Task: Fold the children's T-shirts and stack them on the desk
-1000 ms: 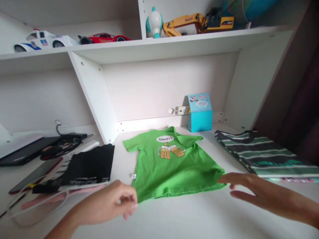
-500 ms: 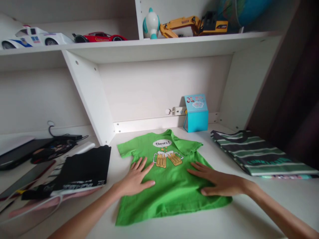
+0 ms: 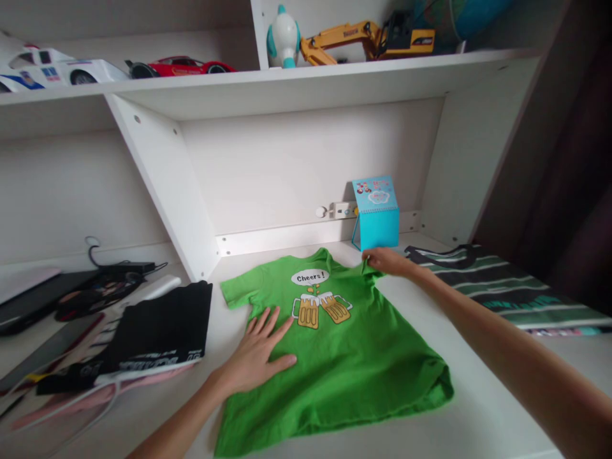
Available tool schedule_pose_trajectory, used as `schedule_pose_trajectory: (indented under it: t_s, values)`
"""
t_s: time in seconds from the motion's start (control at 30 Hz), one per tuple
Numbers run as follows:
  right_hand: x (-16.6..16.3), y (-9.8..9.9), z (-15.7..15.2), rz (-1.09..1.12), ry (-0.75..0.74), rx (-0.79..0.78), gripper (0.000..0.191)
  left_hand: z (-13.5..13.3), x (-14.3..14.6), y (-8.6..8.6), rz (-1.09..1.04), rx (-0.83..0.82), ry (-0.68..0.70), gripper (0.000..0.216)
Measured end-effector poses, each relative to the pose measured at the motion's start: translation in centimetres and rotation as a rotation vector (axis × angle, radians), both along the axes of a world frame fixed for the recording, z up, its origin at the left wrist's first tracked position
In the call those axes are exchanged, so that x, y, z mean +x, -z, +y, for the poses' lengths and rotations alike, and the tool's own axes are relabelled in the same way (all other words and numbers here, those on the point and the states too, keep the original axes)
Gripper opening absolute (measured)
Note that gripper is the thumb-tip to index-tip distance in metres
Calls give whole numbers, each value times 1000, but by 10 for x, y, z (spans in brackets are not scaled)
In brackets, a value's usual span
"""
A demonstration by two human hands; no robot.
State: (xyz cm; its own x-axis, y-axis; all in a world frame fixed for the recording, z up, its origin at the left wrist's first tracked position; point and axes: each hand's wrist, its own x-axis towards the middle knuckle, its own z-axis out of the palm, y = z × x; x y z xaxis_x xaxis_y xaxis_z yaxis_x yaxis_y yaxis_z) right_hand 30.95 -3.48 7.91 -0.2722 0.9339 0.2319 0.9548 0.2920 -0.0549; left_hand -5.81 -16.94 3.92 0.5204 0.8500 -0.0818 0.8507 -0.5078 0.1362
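A small green T-shirt (image 3: 354, 363) with a "Cheers!" beer-mug print lies face up on the white desk (image 3: 478, 408). My left hand (image 3: 255, 354) rests flat on the shirt's left side, fingers spread. At the far side, my right hand (image 3: 385, 260) has its fingers closed on the shirt's right sleeve, close to the blue box.
A folded black garment (image 3: 162, 335) lies left of the shirt, over pink and white items. A folded green-striped garment (image 3: 507, 287) sits at the right. A blue box (image 3: 377, 213) stands at the back wall. Cables and dark devices (image 3: 95, 287) lie far left. Toy vehicles (image 3: 368, 35) line the shelf above.
My right hand has left the shirt's lower right and reached back to grip the right sleeve. My left hand stays flat on the shirt. The shirt lies slightly more spread out.
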Motion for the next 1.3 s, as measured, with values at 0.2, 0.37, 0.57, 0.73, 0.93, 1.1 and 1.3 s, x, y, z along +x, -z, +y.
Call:
schedule_pose_trajectory:
  t_s: [0.2,0.37,0.57,0.73,0.93,1.1,1.3]
  values:
    - [14,-23,4,147,197,98,35,0,-1,2,-10,16,-2,68]
    - [7,9,-82,324,-243,-170,31,0,-3,3,-41,21,17,68]
    - [35,35,-185,471,-199,-393,16,-1,0,0,-49,-34,-9,69]
    - [47,52,-198,566,-149,-344,16,-2,1,-1,-54,-38,-25,70]
    - [48,68,-200,587,-96,-265,18,-3,0,-1,-55,-23,-20,69]
    - [37,74,-209,662,40,-142,16,-2,-1,2,-53,1,-13,69]
    - [16,66,-215,661,224,-93,34,-2,-2,3,-54,8,-3,68]
